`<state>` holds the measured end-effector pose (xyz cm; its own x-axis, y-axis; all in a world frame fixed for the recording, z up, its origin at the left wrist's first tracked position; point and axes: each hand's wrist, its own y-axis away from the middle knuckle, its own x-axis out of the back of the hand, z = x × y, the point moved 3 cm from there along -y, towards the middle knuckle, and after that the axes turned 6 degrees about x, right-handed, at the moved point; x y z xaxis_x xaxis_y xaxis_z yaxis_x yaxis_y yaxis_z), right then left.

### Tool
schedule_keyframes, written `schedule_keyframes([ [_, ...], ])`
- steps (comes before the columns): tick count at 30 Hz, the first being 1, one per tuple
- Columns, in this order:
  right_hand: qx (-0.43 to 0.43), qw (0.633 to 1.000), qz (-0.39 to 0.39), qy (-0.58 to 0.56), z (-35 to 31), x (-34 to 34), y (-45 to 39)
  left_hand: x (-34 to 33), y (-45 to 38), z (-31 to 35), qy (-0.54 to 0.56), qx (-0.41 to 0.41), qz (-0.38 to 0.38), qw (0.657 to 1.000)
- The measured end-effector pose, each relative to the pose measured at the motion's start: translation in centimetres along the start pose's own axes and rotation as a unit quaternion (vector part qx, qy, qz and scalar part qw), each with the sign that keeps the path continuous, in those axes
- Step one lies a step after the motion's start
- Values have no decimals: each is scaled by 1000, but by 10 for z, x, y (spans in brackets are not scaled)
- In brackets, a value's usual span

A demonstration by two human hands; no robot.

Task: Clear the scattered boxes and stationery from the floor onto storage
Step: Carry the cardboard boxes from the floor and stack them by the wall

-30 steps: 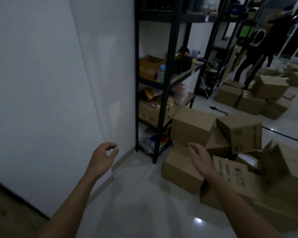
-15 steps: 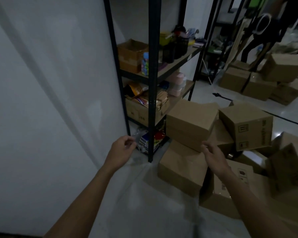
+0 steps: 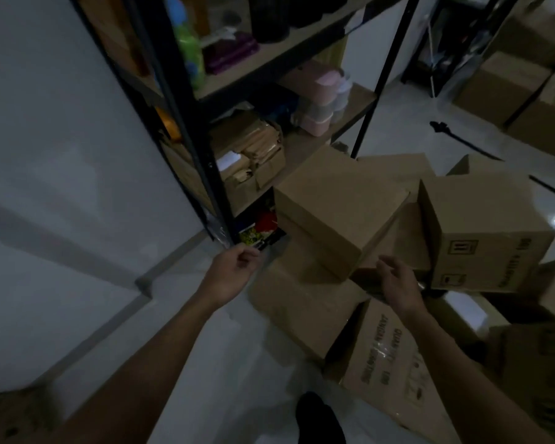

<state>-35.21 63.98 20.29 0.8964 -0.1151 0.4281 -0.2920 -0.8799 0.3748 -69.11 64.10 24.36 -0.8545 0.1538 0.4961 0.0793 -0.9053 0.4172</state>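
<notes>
At the foot of the black rack (image 3: pixel 205 174), both your hands have come in much closer than a second ago: you have stepped up to the pile and dropped your view onto it. Your left hand (image 3: pixel 234 267) has moved from open air to the rack's corner post, fingers loosely curled with nothing in them. Your right hand (image 3: pixel 398 283) now hovers at the near corner of the top box (image 3: pixel 337 203), fingers spread and relaxed, not yet touching as far as the dim light shows. That reads as the reach before a first lift; nothing has left the floor (image 3: pixel 237 363) yet.

The top box is plain brown cardboard, closed, sitting tilted on another box (image 3: pixel 302 302) below it. Just beside it on the right stands a printed box (image 3: pixel 487 232) with handling marks on its side, and a lettered box (image 3: pixel 388 363) lies under your right forearm. Coloured stationery packs (image 3: pixel 260 232) show on the floor under the rack's lowest shelf, right by your left hand. The stack looks loose, so pulling the top box may shift its neighbours.
</notes>
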Motion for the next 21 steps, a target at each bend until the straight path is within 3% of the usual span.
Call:
schedule_keyframes([
  [6, -2, 999, 25, 20, 24, 32, -125, -77, -85, 33, 36, 80, -36, 995],
  [12, -30, 999, 24, -30, 51, 7, -210, -142, -135, 11, 55, 150, -59, 985],
  [21, -80, 985, -37, -147, 97, -34, -248, -172, -176, -34, 56, 216, -65, 973],
])
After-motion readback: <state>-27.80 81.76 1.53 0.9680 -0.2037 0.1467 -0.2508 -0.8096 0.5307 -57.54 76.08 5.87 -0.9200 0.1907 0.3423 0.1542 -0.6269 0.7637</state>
